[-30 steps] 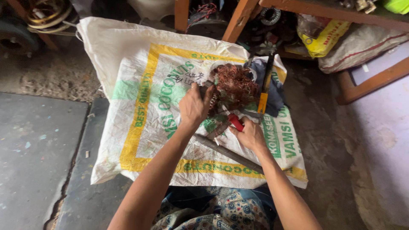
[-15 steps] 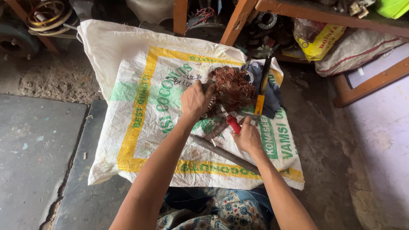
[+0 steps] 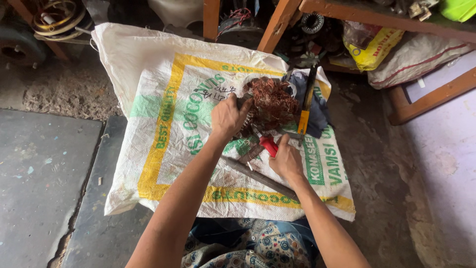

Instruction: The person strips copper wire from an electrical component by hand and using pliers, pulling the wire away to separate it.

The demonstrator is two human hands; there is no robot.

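Observation:
A tangled bundle of copper wire [image 3: 271, 101] lies on a white woven sack [image 3: 163, 109] spread on the floor. My left hand [image 3: 228, 116] grips the bundle's left side, on a metal part I cannot make out. My right hand [image 3: 286, 160] holds a red-handled cutting tool [image 3: 267, 145] whose tip points into the wire. A long grey metal rod [image 3: 258, 176] lies on the sack under my right hand.
A yellow-and-black handled tool [image 3: 306, 106] rests on a dark blue cloth [image 3: 317, 106] right of the wire. Wooden bench legs [image 3: 277, 22], a yellow bag [image 3: 369, 52] and sacks stand behind. A wire coil [image 3: 57, 15] sits far left. Concrete slabs [image 3: 44, 183] lie left.
My right hand with the red-handled tool has shifted slightly toward the wire bundle. My left hand stays on the bundle.

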